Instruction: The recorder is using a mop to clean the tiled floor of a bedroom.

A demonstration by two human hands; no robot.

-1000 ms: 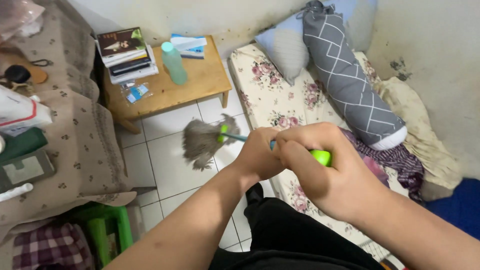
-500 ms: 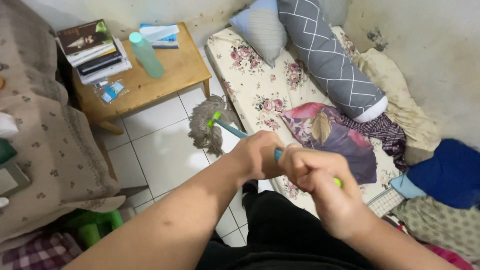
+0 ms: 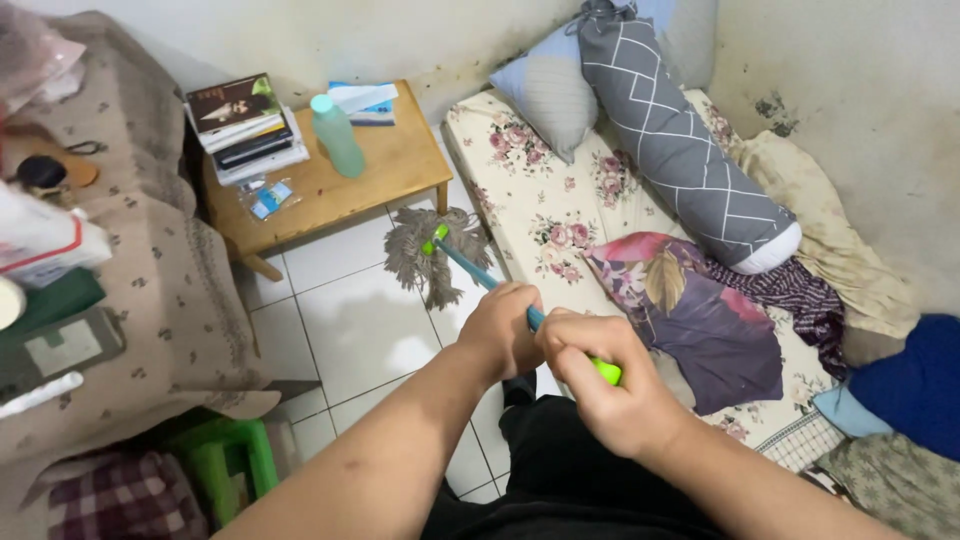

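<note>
Mopping the tile floor, mid-stroke, with no telling how much is done.

Mop (image 3: 428, 255) head down on the white floor (image 3: 350, 330), near the front right leg of the wooden counter (image 3: 390, 165) and just beside the mattress (image 3: 540, 215) edge; no wet streaks or dirt visible on the tiles. Left hand (image 3: 503, 333) closed round the blue handle, forearm stretched forward; right hand (image 3: 590, 385) just behind it, grip wrapped tight on the green end, wrist bent inward.

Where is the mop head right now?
In the head view, the mop head lies on the white tile floor, between the wooden table and the floral mattress.
</note>
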